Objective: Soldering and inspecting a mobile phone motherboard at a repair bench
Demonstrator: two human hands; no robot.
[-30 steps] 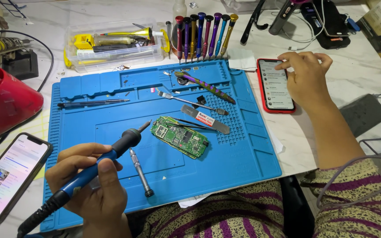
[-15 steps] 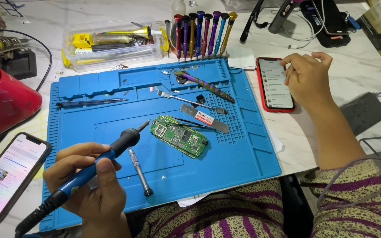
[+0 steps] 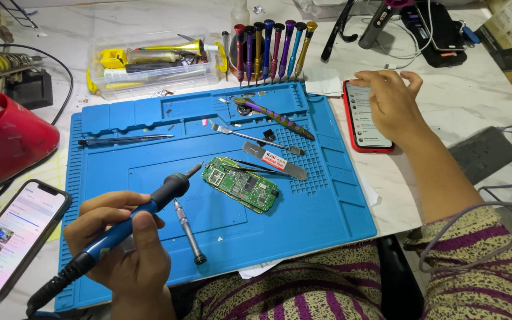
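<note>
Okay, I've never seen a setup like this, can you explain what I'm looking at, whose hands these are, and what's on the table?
This is a single view from a camera worn on a person's head, looking down at their own two hands over a white table. The left hand holds a blue and black soldering iron, tip raised above a blue work mat. On the mat lie a green circuit board, a small screwdriver and tweezers. The right hand rests on a phone in a red case. A row of coloured screwdrivers stands behind the mat, and another phone lies at the left.
</note>
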